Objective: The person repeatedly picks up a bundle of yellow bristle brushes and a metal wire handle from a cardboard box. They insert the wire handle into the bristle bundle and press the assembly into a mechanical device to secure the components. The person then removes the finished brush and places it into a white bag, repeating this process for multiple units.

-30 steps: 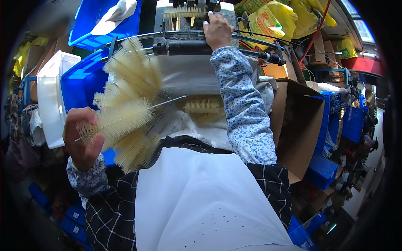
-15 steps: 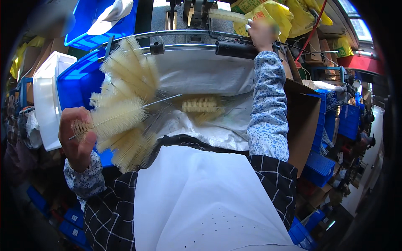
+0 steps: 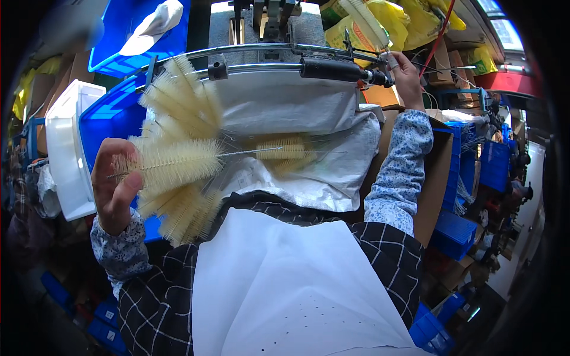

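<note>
At the left, my left hand [image 3: 114, 193] pinches the bristle end of a cream twisted-wire brush [image 3: 178, 163]. Its bare wire stem points right across my lap. More cream brushes [image 3: 183, 95] lie fanned out behind and below it, over the edge of a blue bin. My right hand [image 3: 405, 77], at the far right end of the machine's bar, has its fingers closed on the lower end of another cream brush [image 3: 363, 22], which slants up and left. Several loose brushes [image 3: 279, 148] rest on the white sheet [image 3: 338, 172] in front of me.
A metal machine [image 3: 267, 29] with a horizontal rod and black roller [image 3: 329, 68] spans the far side. A white bin [image 3: 68, 148] and blue bin [image 3: 98, 124] stand left. Yellow bags [image 3: 409, 24] lie far right; an open cardboard box [image 3: 409, 178] is beside my right arm.
My right hand has moved right and toward me, and its brush has swung from level to steeply slanted. The left hand's brush has turned closer to level, its stem reaching farther right.
</note>
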Action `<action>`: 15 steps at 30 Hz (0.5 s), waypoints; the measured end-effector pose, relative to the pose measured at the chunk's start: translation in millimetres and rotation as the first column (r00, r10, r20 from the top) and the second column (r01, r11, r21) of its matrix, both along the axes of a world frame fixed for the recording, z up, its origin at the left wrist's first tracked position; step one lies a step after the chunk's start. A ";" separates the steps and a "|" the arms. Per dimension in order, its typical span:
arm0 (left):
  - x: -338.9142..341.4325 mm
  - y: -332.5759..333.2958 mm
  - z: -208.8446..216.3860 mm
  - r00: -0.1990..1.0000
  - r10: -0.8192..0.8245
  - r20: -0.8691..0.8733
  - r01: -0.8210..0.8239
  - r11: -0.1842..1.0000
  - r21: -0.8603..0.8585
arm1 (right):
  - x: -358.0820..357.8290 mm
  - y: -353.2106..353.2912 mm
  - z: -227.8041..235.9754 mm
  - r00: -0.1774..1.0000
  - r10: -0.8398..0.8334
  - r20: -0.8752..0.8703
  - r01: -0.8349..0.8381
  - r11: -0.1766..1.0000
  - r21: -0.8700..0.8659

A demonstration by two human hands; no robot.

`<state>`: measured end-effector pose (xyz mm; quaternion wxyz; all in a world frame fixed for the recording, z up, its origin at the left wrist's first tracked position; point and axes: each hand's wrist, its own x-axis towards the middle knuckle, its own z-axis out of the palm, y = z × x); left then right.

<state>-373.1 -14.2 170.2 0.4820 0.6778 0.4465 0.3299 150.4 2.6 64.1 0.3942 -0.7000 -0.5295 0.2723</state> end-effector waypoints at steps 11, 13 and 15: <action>3.8 -9.7 -11.4 0.998 0.019 0.054 -0.021 0.999 0.026 | -138.2 -103.6 8.7 -0.076 0.080 -0.994 0.132 0.989 0.069; 4.7 -14.7 -9.4 0.997 0.039 0.070 -0.039 0.999 0.012 | -147.5 -103.7 6.2 -0.080 0.073 -0.994 0.119 0.991 0.063; 2.3 -17.8 -8.2 0.996 0.035 0.078 -0.035 0.999 0.001 | -157.1 -102.7 10.3 -0.053 0.039 -0.998 0.123 0.992 0.033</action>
